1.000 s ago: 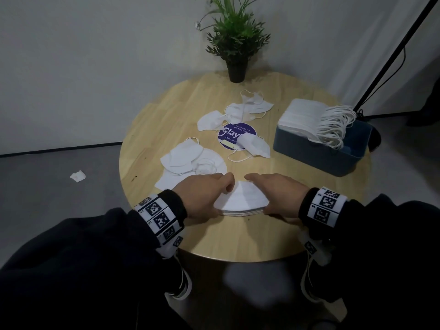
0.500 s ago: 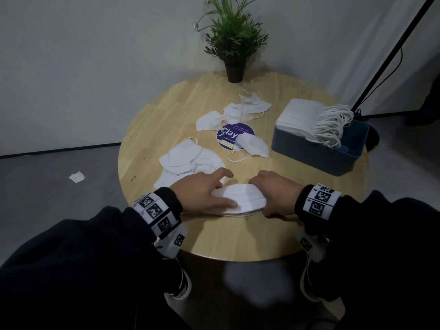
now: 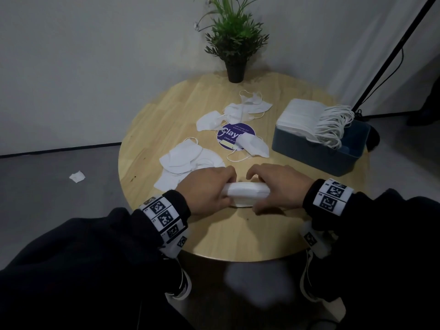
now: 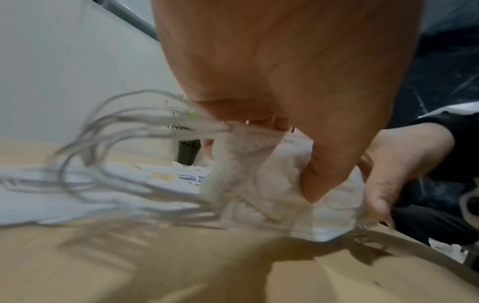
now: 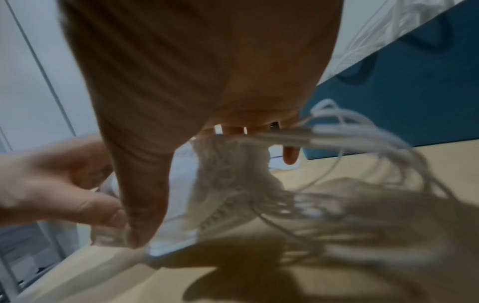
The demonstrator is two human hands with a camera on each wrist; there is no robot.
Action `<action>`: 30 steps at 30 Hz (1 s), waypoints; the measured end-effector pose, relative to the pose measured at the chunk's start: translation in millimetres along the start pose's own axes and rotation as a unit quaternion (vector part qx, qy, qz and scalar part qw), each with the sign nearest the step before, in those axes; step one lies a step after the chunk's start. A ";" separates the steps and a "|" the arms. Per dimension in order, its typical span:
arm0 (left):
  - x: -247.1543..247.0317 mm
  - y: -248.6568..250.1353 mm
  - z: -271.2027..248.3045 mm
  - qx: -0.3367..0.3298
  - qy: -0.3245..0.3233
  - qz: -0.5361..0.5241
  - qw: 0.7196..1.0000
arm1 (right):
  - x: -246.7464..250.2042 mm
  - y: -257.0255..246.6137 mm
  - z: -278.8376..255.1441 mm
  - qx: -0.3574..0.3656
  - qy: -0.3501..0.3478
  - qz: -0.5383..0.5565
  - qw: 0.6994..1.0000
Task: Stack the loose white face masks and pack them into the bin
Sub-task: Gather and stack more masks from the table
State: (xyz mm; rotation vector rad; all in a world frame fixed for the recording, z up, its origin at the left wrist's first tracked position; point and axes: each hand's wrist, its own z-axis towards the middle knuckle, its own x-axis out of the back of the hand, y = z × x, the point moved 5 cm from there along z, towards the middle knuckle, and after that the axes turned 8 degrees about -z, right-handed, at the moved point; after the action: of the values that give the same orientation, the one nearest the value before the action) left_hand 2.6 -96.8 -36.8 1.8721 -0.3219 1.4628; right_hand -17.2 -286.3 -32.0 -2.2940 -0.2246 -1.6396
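- A stack of masks (image 3: 247, 190) is gripped at both ends near the front edge of the round table (image 3: 238, 234).
- Left hand (image 3: 207, 189): fingers and thumb curled round the stack's left end.
- Right hand (image 3: 282, 185): clamped likewise on the right end.
- Ear loops (image 4: 108, 155) are seen trailing from the stack.
- Loose masks (image 3: 190, 158) are noted mid-table; the bin (image 3: 319, 156), already holding masks, stands at the right.

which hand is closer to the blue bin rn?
Right. The right hand grips one end of the mask stack, on the side near the blue bin. The left hand grips the other end, farther from it.
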 end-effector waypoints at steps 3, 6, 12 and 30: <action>-7.7 3.5 1.4 -0.004 -0.006 0.024 1.000 | -15.0 0.1 6.8 0.009 -0.021 -0.038 0.999; -15.7 4.7 2.9 -0.011 -0.007 0.010 1.000 | -23.1 -2.6 11.0 0.014 -0.006 -0.049 0.999; -21.6 12.0 7.8 -0.002 -0.024 -0.007 1.000 | -23.1 -9.4 11.3 0.034 0.014 -0.056 0.998; 19.4 -19.0 -8.2 0.109 -0.092 -0.385 0.912 | 52.5 36.3 -20.3 -0.084 -0.019 0.760 0.644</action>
State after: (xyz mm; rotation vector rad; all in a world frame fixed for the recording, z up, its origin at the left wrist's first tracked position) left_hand 14.1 -73.4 -25.6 1.9780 0.4798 0.8011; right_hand -6.9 -330.1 17.8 -1.4722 1.4807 -0.5936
